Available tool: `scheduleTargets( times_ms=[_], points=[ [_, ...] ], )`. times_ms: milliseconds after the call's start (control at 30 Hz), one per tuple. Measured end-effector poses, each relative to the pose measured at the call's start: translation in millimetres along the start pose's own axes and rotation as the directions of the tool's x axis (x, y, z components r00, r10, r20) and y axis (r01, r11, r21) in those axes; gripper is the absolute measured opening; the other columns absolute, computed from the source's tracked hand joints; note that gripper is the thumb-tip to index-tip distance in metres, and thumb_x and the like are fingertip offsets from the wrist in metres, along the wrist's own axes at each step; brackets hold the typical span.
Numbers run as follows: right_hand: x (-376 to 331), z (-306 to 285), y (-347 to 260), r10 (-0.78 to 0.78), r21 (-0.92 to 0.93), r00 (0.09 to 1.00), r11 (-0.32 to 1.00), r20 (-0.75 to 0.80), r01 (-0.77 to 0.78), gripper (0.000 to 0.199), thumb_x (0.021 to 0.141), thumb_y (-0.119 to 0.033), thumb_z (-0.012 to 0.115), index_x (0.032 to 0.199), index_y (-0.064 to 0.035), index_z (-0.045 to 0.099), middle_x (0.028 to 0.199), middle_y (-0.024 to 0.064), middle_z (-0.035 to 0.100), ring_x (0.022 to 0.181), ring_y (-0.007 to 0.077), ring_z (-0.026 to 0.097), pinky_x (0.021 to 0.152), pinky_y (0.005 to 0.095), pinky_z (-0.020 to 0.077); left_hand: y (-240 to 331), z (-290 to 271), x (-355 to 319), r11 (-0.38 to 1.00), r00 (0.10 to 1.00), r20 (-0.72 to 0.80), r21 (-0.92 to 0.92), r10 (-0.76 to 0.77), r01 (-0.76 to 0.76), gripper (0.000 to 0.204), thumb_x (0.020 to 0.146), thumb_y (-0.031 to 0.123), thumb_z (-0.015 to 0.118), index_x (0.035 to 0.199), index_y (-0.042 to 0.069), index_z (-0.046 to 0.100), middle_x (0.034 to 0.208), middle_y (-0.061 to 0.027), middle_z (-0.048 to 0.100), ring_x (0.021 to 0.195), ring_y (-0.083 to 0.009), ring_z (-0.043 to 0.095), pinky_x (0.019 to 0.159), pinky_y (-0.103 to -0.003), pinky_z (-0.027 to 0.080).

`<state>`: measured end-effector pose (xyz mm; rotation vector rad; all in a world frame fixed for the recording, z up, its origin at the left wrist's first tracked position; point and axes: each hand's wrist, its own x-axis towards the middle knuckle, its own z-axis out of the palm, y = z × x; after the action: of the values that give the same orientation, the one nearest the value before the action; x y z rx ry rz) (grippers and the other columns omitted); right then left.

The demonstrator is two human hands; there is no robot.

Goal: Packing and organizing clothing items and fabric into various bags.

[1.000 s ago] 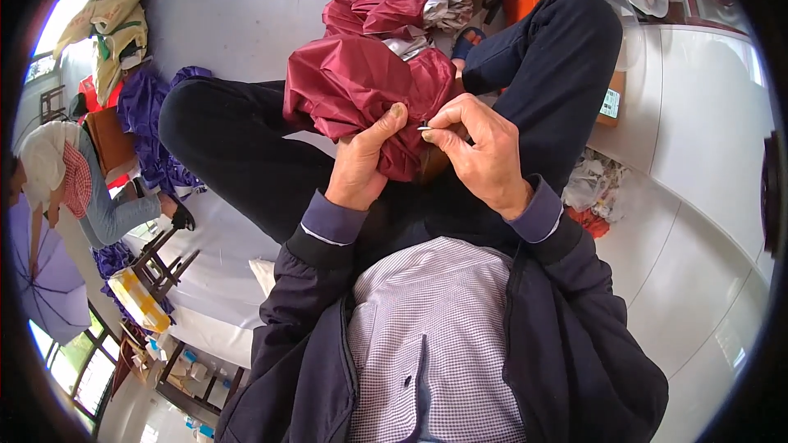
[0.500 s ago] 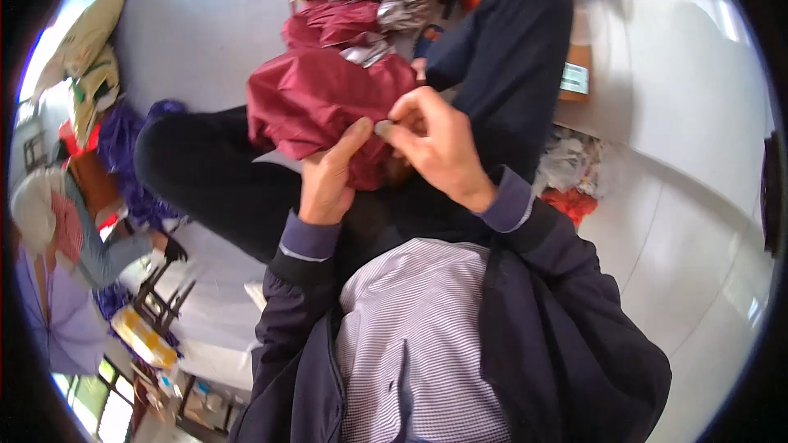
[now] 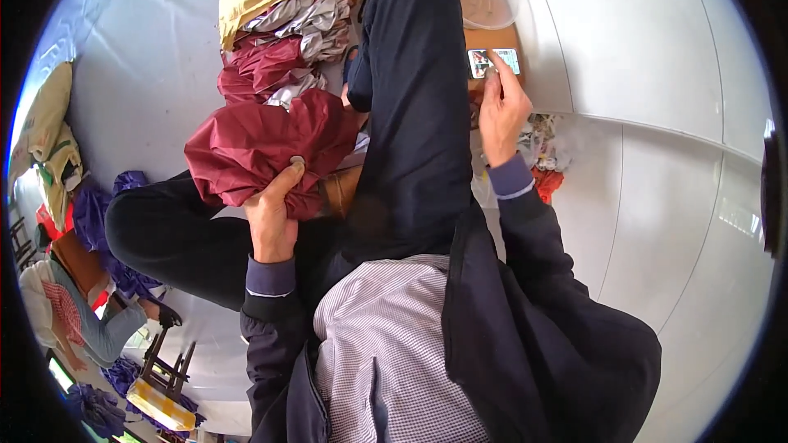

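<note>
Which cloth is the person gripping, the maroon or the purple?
The maroon cloth, pinched in the left hand. The purple cloth lies farther left, beyond the bent left knee, with neither of the person's hands on it.

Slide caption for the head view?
Left hand grips maroon fabric; right hand is at a lit phone.
</note>
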<state>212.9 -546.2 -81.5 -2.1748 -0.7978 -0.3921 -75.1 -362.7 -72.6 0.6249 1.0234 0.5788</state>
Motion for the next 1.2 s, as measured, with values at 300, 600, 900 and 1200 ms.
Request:
scheduleTargets(
  times_ms=[300,600,900,1200],
  points=[
    [-60.5,28.0,149.1,0.319,-0.507,0.807,0.862,0.498,-0.028,0.069,0.096,-0.016,0.053,0.158,-0.0255,0.026,0.078,0.0272,0.066,0.075,0.0452,0.066,0.067,0.0528,0.0493,-0.2,-1.3,4.0,1.0,1.0,-0.022,0.018,-0.01,0.011,0.041,0.073,-0.015,0.071,0.112,-0.003,0.062,0.1,-0.0121,0.072,0.091,-0.0239,0.072,0.088,-0.036,0.057],
    [-51.9,45.0,156.5,0.246,-0.474,0.829,0.88,0.501,0.025,0.062,0.095,-0.019,0.054,0.153,-0.0278,0.036,0.081,0.026,0.066,0.076,0.0447,0.066,0.068,0.0542,0.0494,0.3,-4.4,4.2,0.999,0.999,0.001,-0.006,-0.037,0.037,0.043,0.073,-0.014,0.073,0.113,-0.003,0.063,0.103,-0.0121,0.071,0.093,-0.0241,0.072,0.09,-0.036,0.057],
    [-45.8,31.9,146.7,0.294,-0.338,0.914,0.921,0.28,-0.193,0.044,0.096,-0.014,0.056,0.14,-0.0212,0.058,0.069,0.0192,0.065,0.062,0.0299,0.066,0.064,0.0395,0.0514,4.7,-2.5,4.3,1.0,1.0,0.006,0.003,-0.021,0.021,0.041,0.073,-0.014,0.073,0.111,-0.004,0.064,0.101,-0.0124,0.072,0.091,-0.0243,0.072,0.089,-0.036,0.058],
    [-33.6,28.3,143.8,0.128,-0.274,0.957,0.96,0.26,-0.054,0.048,0.094,-0.014,0.057,0.14,-0.0242,0.056,0.078,0.027,0.062,0.074,0.0459,0.063,0.067,0.0526,0.048,8.3,-0.4,5.9,0.993,0.997,0.009,0.092,-0.073,0.072,0.03,0.073,-0.014,0.074,0.102,-0.005,0.069,0.098,-0.0147,0.074,0.09,-0.0253,0.073,0.088,-0.035,0.059]
  ],
)
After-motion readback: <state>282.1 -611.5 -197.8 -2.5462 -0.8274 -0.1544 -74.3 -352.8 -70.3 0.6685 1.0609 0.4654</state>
